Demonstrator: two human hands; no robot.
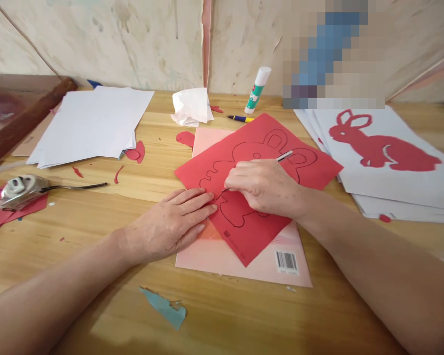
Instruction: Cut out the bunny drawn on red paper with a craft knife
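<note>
A red paper sheet (299,148) with a rabbit outline drawn in black lies tilted on a pink booklet (244,261) with a barcode. My left hand (170,222) lies flat with fingers stretched, pressing the red sheet's left corner. My right hand (262,187) is closed round a thin silver craft knife (284,156), its tip touching the drawn line near my left fingertips.
White paper stack (92,123) at back left. Crumpled tissue (190,106), glue stick (258,88) and a pen (240,119) at the back. White sheets with a red rabbit cut-out (385,148) on the right. A metal tool (20,190) left; blue scrap (166,308) in front.
</note>
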